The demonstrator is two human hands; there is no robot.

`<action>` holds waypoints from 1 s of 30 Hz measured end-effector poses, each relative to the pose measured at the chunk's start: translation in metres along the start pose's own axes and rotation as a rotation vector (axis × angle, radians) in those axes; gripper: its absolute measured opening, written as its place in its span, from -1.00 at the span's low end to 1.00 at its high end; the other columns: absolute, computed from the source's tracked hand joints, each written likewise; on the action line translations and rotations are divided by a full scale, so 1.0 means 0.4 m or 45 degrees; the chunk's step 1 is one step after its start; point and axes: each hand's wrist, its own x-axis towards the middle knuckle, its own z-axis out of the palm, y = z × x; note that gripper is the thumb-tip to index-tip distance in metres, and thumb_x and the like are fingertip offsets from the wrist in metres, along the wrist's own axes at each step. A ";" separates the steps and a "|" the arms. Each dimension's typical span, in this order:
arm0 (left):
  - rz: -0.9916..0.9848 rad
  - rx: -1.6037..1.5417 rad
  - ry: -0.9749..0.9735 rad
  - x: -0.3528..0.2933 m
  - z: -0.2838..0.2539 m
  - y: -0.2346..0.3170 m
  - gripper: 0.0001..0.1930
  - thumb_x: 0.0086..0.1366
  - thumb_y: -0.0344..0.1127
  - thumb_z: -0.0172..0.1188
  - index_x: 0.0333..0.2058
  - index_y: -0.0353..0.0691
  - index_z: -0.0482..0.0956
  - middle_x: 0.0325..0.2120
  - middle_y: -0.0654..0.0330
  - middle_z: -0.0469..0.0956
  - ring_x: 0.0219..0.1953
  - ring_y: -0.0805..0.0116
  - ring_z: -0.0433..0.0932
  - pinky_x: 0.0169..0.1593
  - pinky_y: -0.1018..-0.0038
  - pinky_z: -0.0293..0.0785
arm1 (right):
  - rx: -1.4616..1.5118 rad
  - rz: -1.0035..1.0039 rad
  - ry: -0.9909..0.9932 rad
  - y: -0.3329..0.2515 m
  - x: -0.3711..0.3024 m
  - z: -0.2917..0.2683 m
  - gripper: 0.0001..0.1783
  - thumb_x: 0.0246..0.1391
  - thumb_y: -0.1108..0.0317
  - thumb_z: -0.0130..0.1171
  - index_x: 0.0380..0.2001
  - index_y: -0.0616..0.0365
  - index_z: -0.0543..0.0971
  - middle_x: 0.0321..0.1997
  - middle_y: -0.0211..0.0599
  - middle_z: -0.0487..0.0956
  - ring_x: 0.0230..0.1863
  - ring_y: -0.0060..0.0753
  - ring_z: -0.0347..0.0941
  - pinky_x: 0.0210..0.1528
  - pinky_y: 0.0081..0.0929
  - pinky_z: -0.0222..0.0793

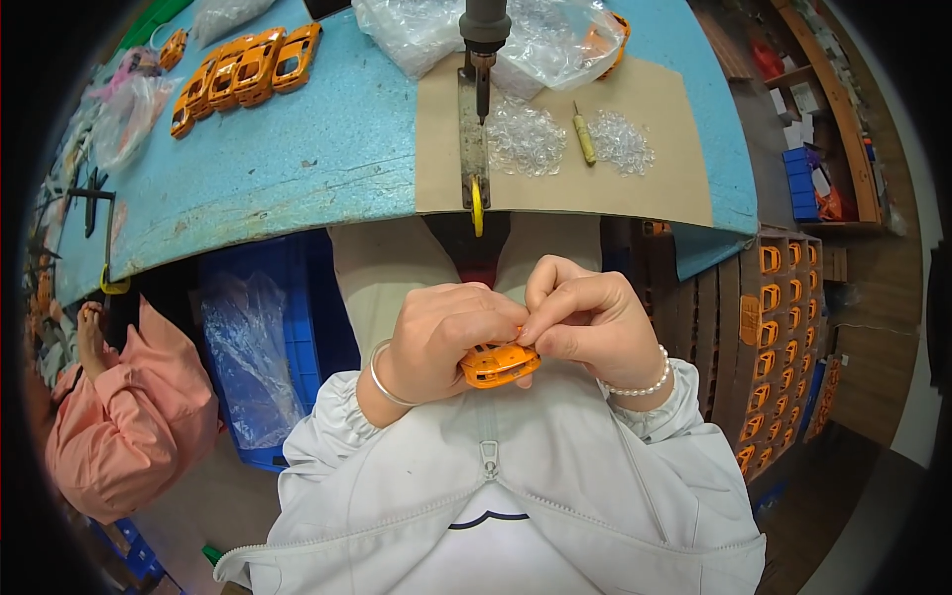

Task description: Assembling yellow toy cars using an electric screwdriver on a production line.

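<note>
Close in front of my chest, above my lap, my left hand [436,332] is closed around an orange toy car body [499,366]. Its front end points toward me. My right hand [595,322] pinches with thumb and forefinger at the upper right of the car body, close to the left fingertips. Whatever sits in that pinch is too small and too covered to make out. Beyond my hands, two heaps of small clear plastic pieces, a left heap [526,139] and a right heap [622,145], lie on a cardboard sheet [441,149].
A yellow-handled pointed tool [584,139] lies between the heaps. Over the cardboard hangs a dark spindle tool [484,45]. Orange car bodies [253,69] line the blue table [327,149]; more fill stacked trays [783,347] at right. A co-worker's pink sleeve [139,426] is at left.
</note>
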 end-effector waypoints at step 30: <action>-1.083 -1.188 0.655 0.104 -0.058 -0.113 -0.52 0.46 0.08 -0.16 0.00 -0.22 0.44 -0.13 0.20 0.55 -0.10 0.42 0.49 0.01 0.42 0.44 | 0.869 0.197 0.021 0.006 0.096 0.030 -0.45 0.32 -0.08 -0.11 -0.44 0.24 0.47 -0.34 -0.21 0.51 -0.56 -0.42 0.57 -0.50 -0.71 0.54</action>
